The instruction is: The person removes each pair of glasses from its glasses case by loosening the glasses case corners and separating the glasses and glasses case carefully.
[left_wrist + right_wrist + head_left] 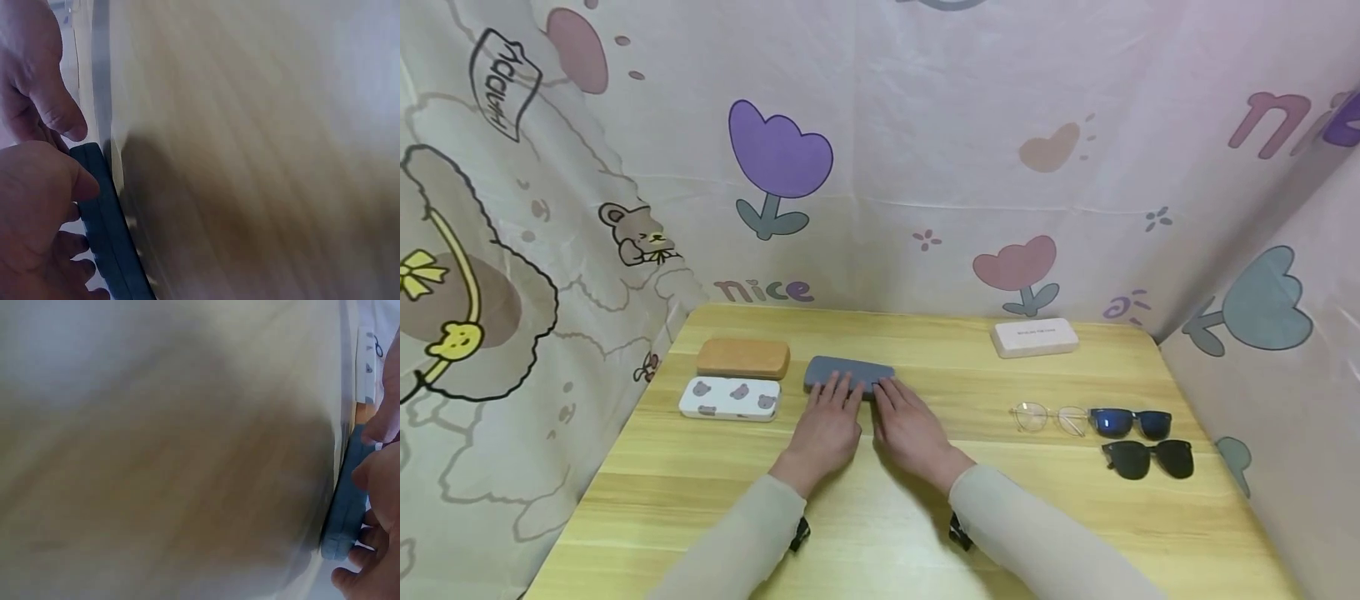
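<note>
A closed blue-grey glasses case (850, 372) lies on the table in front of me. My left hand (826, 433) rests straight fingers on its lid left of the middle. My right hand (917, 433) touches the right part of the same case. In the left wrist view the left thumb (84, 184) lies at the near side of the case (112, 231). The right wrist view shows the right thumb (362, 475) at that near side too, with fingertips over the lid.
At the left lie an orange-brown case (743, 358) and a white bear-print case (731, 398). A white box-like case (1035, 337) sits at the back right. Clear glasses (1032, 416), blue-lensed sunglasses (1115, 423) and black sunglasses (1129, 460) lie at the right. Printed curtains (880, 150) surround the table.
</note>
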Demonstrator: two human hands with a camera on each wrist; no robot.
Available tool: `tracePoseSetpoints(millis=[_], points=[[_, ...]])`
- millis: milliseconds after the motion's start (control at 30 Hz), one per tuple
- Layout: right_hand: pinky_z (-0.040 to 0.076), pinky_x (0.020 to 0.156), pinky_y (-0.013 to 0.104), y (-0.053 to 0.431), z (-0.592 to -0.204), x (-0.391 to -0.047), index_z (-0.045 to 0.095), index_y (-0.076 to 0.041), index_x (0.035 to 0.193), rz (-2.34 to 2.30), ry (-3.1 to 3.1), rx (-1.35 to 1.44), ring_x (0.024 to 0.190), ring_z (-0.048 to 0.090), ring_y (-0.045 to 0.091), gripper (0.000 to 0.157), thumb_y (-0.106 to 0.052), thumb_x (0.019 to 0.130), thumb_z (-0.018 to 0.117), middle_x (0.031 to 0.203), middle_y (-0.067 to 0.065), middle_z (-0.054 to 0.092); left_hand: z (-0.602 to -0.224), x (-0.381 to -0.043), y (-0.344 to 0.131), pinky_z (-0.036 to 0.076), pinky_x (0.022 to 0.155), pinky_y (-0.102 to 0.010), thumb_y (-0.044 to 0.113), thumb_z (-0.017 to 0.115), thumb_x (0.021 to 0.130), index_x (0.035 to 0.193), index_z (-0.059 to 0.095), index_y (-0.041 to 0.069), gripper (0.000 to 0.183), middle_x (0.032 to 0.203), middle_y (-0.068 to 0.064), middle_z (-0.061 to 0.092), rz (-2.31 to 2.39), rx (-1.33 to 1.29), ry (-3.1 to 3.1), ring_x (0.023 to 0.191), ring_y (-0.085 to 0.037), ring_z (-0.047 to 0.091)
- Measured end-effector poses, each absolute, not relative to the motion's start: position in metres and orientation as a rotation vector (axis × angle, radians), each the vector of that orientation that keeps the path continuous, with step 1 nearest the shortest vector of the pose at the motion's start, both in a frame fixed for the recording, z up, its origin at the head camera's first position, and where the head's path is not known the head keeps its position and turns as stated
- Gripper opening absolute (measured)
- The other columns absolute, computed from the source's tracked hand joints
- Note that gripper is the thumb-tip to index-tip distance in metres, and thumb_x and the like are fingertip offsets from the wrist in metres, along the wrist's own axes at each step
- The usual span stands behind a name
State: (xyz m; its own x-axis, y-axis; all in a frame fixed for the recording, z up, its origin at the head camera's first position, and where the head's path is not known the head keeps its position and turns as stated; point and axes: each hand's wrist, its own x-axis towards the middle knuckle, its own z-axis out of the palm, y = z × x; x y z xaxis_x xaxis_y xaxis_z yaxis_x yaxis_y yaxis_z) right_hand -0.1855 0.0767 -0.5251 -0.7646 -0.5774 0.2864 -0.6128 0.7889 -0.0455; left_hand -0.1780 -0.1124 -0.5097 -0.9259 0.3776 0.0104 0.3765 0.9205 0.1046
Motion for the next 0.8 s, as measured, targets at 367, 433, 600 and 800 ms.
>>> tracePoseSetpoints(millis=[367, 433, 600, 800], points=[[0.032, 0.126, 0.046, 0.055, -0.517, -0.211, 0.040, 0.001, 0.159, 0.192, -2.890, 0.948, 0.156, 0.037, 0.034, 0.057, -0.026, 0.110, 0.050, 0.166, 0.019, 0.041, -0.505, -0.197, -0.135, 0.020, 0.129, -0.057, 0.023, 0.056, 0.107, 0.163, 0.032, 0.000, 0.066, 0.171, -0.028, 0.022, 0.184, 0.573, 3.027, 0.160, -0.046, 0.017], [0.032, 0.126, 0.047, 0.054, -0.517, -0.212, 0.039, 0.000, 0.161, 0.204, -2.924, 0.936, 0.157, 0.035, 0.033, 0.058, -0.027, 0.110, 0.049, 0.167, 0.018, 0.038, -0.504, -0.200, -0.138, 0.020, 0.129, -0.057, 0.023, 0.054, 0.107, 0.164, 0.031, 0.000, 0.066, 0.171, -0.028, 0.020, 0.187, 0.574, 3.015, 0.160, -0.046, 0.016], [0.032, 0.126, 0.051, 0.060, -0.518, -0.212, 0.038, -0.002, 0.161, 0.228, -2.968, 0.889, 0.157, 0.034, 0.033, 0.059, -0.029, 0.110, 0.048, 0.168, 0.017, 0.037, -0.504, -0.205, -0.141, 0.016, 0.129, -0.058, 0.024, 0.048, 0.108, 0.165, 0.028, 0.001, 0.065, 0.173, -0.027, 0.017, 0.197, 0.560, 2.993, 0.161, -0.045, 0.013], [0.029, 0.125, 0.057, 0.082, -0.521, -0.213, 0.042, 0.000, 0.158, 0.299, -2.947, 0.808, 0.155, 0.037, 0.036, 0.058, -0.029, 0.108, 0.051, 0.165, 0.019, 0.041, -0.504, -0.209, -0.141, 0.012, 0.130, -0.057, 0.035, 0.040, 0.111, 0.167, 0.025, 0.006, 0.065, 0.174, -0.022, 0.016, 0.219, 0.493, 2.994, 0.162, -0.042, 0.012]])
